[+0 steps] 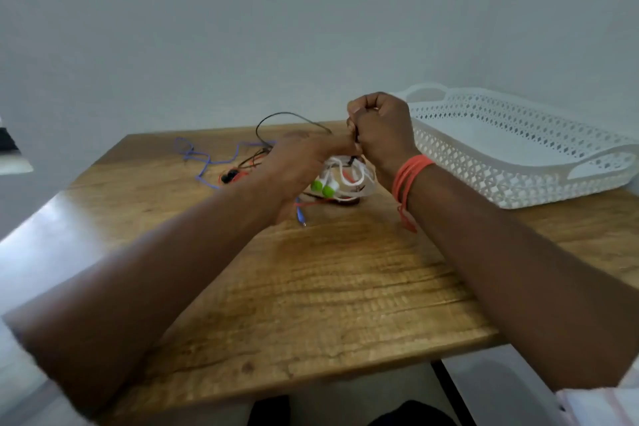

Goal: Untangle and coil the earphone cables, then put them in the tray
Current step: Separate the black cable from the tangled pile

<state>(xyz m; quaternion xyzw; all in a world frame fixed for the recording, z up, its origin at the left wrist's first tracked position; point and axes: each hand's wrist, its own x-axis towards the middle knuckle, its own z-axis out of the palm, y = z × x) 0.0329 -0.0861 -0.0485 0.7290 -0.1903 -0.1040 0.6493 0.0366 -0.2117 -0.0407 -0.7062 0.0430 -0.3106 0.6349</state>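
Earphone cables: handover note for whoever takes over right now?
Right hand: fist shut on a black cable, lifted above the tangle.
Left hand: at the same cable by the right fist; grip unclear.
White earphones with green tips, red and blue cable lie tangled on the table.
Tray: right, nothing visible inside.
Done: nothing coiled.
Left: untangle, coil, tray all.

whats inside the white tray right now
The white tray shows only its bare floor, with no earphones visible in it. Its near wall hides a strip of the floor, and the right hand covers its left corner, so those parts cannot be checked.
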